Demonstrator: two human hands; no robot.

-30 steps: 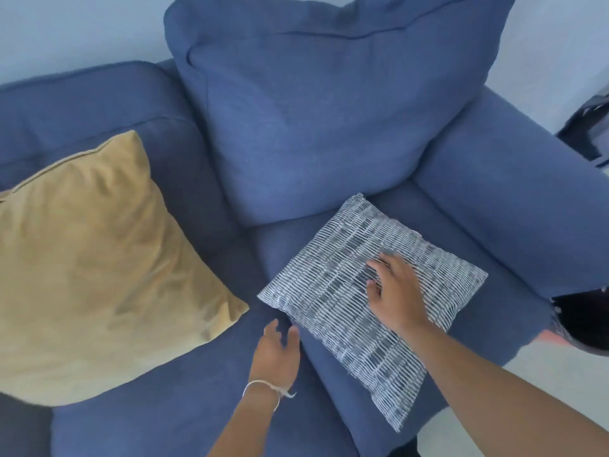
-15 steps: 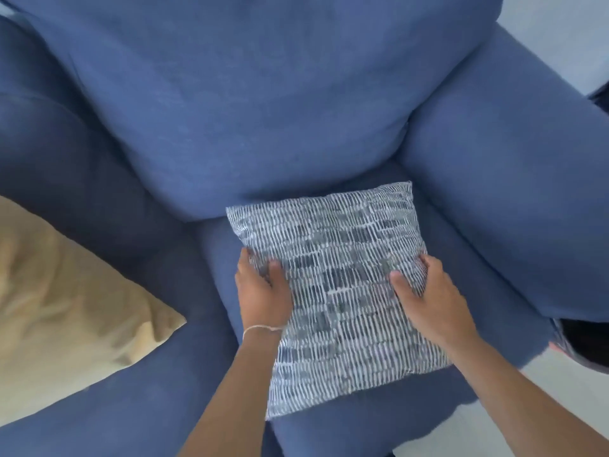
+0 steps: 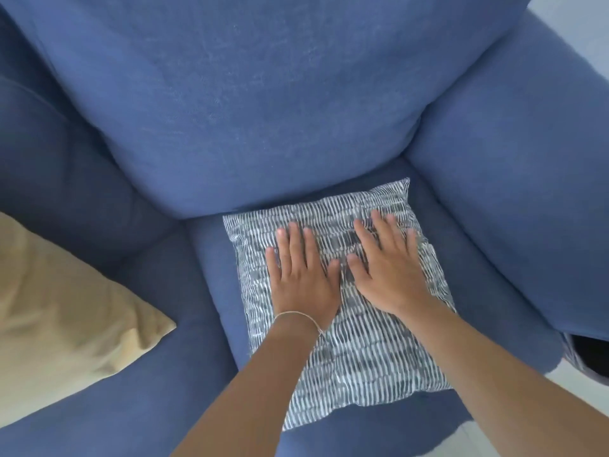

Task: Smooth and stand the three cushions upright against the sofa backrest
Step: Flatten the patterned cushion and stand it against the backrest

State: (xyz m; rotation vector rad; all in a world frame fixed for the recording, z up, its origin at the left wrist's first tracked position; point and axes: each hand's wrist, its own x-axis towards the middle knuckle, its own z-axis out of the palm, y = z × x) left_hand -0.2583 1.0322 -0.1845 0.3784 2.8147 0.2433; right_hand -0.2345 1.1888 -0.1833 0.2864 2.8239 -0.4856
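From the head camera, a small patterned cushion [image 3: 356, 351] with white and dark stripes lies flat on the blue sofa seat [image 3: 211, 265], a bit to the 4 o'clock side of the middle of the picture. Its far edge touches the bottom of a big blue cushion [image 3: 247, 103] that leans on the sofa back at 12 o'clock. Both hands lie flat on top of the patterned cushion, side by side and very near each other. The left hand [image 3: 301, 275] has its fingers spread out and its palm down, so its grip is wide open and holds nothing. A thin string bracelet [image 3: 298, 316] goes round its wrist. The right hand [image 3: 390, 272] is also spread flat with the palm down, and it pinches nothing. The cloth looks a little wrinkled by the right hand's fingers. A yellow cushion [image 3: 62, 311] lies at 8 o'clock, well apart from the hands, partly cut off by the picture edge. The blue sofa arm [image 3: 520, 179] runs along the 3 o'clock side.
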